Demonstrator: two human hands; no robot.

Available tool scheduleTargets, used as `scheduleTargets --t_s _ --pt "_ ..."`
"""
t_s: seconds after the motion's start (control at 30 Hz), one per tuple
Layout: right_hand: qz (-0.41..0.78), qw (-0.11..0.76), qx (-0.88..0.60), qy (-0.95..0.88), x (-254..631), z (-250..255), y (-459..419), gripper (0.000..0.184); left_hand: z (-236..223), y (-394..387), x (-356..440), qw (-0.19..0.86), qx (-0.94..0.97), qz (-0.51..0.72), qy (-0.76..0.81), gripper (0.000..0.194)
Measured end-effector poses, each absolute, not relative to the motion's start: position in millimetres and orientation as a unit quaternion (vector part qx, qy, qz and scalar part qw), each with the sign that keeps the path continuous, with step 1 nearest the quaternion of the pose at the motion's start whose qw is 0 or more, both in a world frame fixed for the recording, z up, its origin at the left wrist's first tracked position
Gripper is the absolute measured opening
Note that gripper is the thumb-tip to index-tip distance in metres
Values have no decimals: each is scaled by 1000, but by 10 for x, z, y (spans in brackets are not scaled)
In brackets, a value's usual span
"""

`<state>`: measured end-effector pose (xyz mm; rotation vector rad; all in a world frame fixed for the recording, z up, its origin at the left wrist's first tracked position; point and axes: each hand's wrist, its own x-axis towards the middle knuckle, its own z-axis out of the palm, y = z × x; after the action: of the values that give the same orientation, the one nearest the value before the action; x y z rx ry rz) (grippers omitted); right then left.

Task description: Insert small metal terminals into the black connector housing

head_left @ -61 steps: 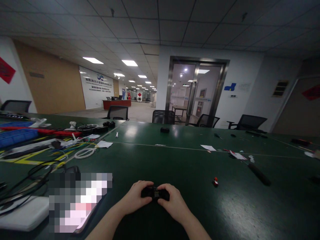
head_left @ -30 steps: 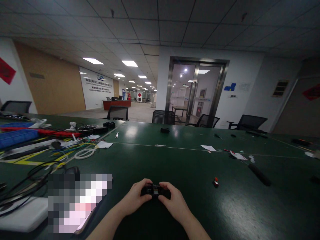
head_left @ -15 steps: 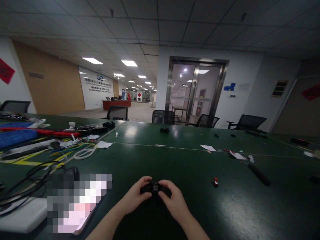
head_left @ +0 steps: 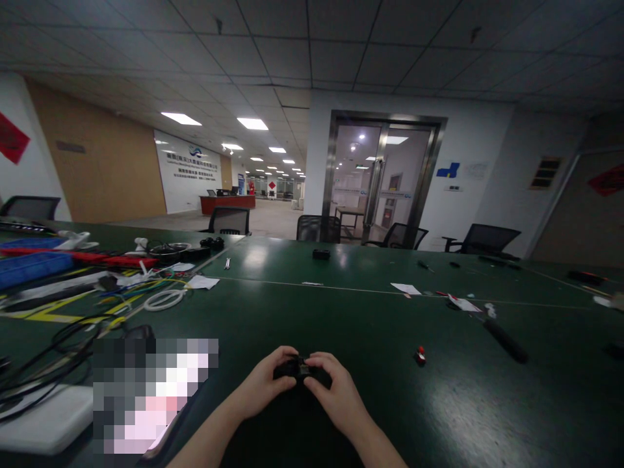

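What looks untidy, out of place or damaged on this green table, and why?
The black cables at the left look messy: they lie tangled, some crossing the white box. The small red-and-white piece sits alone, right of the right hand. No spill or damage is evident.

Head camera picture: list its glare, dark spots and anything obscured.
Head view: pale glare on the green tabletop at lower right; same head view: the black object between the left hand and right hand is too dark to show fine detail; head view again: a pixelated patch hides detail at lower left.
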<state>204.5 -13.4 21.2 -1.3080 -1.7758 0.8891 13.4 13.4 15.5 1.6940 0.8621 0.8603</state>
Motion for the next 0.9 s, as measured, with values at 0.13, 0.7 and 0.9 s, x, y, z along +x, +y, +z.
scheduleTargets --t_s 0.13,0.7,0.9 --pt "345 374 -511 -693 2040 211 -131 25 135 149 122 511 697 354 359 43" --pt "363 363 -530 -675 2004 339 -213 22 175 121 120 521 693 357 347 40" --pt "349 384 -511 -686 2002 291 -184 20 158 132 138 513 694 357 359 41"
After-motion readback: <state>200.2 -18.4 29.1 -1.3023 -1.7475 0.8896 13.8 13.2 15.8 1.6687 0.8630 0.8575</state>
